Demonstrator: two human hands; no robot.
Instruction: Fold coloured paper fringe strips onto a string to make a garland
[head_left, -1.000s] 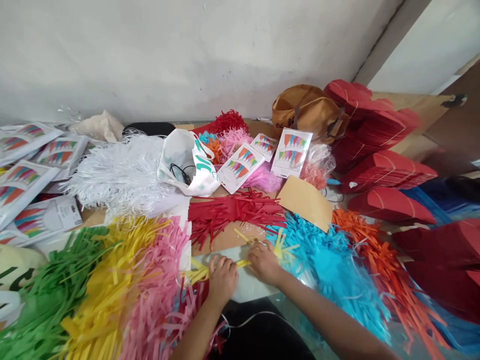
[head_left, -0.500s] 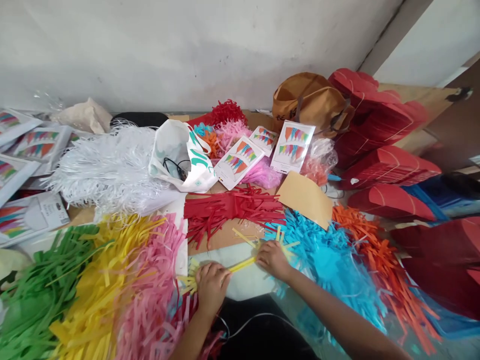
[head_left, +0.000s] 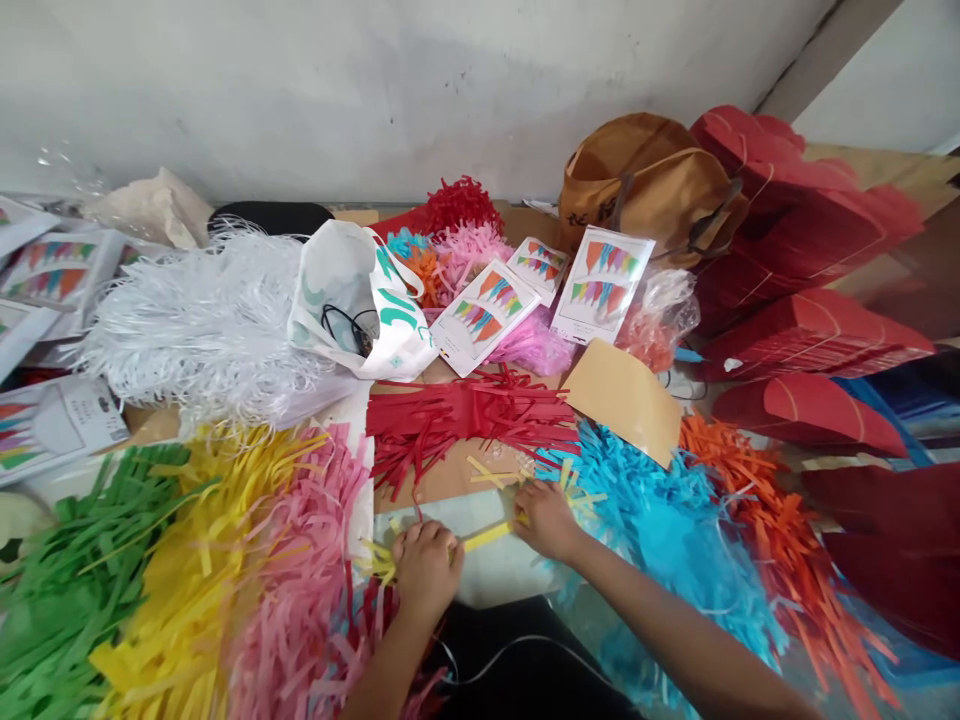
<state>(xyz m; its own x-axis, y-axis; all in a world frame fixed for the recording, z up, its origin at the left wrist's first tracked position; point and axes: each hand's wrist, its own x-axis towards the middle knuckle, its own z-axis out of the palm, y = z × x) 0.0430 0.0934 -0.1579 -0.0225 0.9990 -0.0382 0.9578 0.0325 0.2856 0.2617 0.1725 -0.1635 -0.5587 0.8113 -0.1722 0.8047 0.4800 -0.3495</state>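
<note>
A yellow tissue-paper tassel stretches between my two hands over a pale sheet, its fringed ends spreading past both of them. My left hand is closed over its left part. With bent fingers, my right hand grips the right part; the fingertips are partly hidden. Just beyond lies a red fringed tissue bundle on brown cardboard. Blue fringed paper is close to my right hand, and pink fringed paper lies left of my left hand.
Yellow and green fringe lie at left, orange fringe at right. Behind are white strips, a white bag, printed packs and a brown bag. Red paper stacks rise at right.
The view has shifted slightly, with the things at the back right moving outward. Both hands keep their hold on the yellow tassel, and its right fringe lies a little differently.
</note>
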